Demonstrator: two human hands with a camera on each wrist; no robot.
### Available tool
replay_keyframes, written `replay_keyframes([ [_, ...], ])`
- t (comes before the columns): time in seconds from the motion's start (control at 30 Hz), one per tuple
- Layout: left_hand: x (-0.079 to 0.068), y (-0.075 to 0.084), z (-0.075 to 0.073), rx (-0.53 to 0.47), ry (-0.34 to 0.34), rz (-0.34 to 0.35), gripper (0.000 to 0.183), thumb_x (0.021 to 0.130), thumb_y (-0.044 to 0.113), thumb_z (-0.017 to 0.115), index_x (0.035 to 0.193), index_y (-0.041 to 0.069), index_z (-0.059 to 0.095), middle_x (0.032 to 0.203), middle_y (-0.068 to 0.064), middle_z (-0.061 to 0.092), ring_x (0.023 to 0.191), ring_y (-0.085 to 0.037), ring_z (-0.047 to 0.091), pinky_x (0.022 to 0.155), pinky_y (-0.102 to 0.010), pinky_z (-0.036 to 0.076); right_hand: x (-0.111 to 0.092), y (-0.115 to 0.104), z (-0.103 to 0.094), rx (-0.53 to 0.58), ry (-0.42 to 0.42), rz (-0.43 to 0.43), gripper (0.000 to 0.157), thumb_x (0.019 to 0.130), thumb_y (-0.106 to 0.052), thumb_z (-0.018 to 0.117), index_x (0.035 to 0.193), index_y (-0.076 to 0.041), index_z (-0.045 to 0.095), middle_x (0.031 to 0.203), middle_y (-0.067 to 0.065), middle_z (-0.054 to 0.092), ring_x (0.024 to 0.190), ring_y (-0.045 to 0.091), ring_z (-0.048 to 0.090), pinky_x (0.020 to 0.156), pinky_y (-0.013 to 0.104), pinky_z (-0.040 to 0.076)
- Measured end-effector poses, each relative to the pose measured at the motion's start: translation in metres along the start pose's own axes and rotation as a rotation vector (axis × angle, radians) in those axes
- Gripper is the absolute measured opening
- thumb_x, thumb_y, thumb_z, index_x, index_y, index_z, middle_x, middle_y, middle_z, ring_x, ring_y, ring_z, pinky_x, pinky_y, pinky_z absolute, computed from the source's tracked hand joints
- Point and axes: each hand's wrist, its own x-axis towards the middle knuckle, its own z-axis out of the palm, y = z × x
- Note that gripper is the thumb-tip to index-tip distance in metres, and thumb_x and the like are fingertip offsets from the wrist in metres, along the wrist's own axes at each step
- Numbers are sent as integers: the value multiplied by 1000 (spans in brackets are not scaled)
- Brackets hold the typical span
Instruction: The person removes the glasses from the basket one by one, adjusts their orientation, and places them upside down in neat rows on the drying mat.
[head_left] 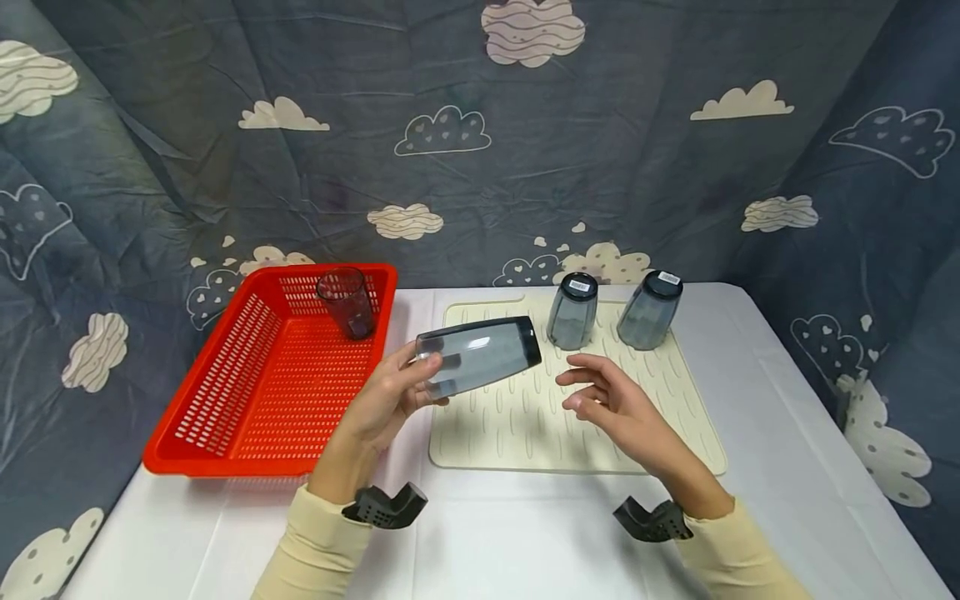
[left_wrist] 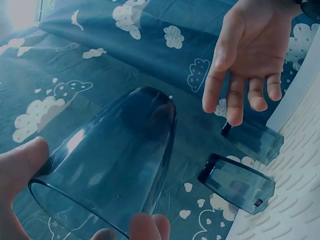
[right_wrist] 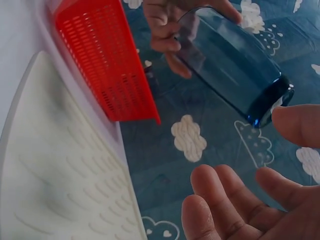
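A smoky blue-grey drinking glass [head_left: 480,354] lies almost sideways in the air, its rim end gripped between the thumb and fingers of my left hand [head_left: 386,396]. Its dark, thick base points right, toward my right hand [head_left: 611,408]. That hand holds nothing; its fingers are loosely bent over the cream drying mat [head_left: 517,433], apart from the glass. In the left wrist view the held glass [left_wrist: 115,155] shows its open rim near the thumb. Two matching glasses, one glass [head_left: 573,312] and another glass [head_left: 650,311], stand upside down at the mat's back, labels on their bases.
A red perforated basket [head_left: 217,454] stands on the left of the white-covered table [head_left: 487,542]. One more dark glass [head_left: 348,304] is in its back right corner. A grey cloud-print cloth [head_left: 450,200] hangs behind and along the sides.
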Motion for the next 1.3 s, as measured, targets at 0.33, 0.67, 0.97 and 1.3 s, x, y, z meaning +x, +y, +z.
replay_keyframes([
  [0.33, 1, -7, 8, -24, -64, 27, 56, 94, 14, 53, 146, -2, 38, 122, -9, 61, 92, -16, 67, 72, -26, 53, 10, -10, 8, -45, 56, 5, 64, 95, -5, 63, 150, -7, 31, 140, 20, 49, 111, 10, 58, 87, 20, 52],
  [0.67, 6, -23, 20, -76, -116, -16, 56, 94, 18, 52, 145, -2, 40, 112, -1, 65, 87, -14, 67, 70, -26, 52, 19, -9, 23, 74, 56, -89, 73, 90, 0, 67, 152, -9, 29, 150, 17, 40, 124, 4, 49, 94, 16, 48],
  [0.97, 7, -34, 24, -231, -196, -14, 46, 95, 30, 57, 134, 8, 50, 108, 3, 73, 87, -13, 71, 71, -25, 55, 24, -10, 30, 180, -8, -258, 83, 85, 2, 72, 151, -16, 26, 149, -1, 43, 128, 14, 46, 97, 21, 49],
  [1.3, 12, -37, 23, -271, -232, 64, 54, 94, 47, 63, 137, 17, 48, 120, 4, 67, 99, -14, 70, 84, -29, 57, 40, -29, 22, 56, 40, -299, 81, 77, 7, 78, 145, -7, 36, 140, -2, 52, 123, 13, 50, 90, 21, 53],
])
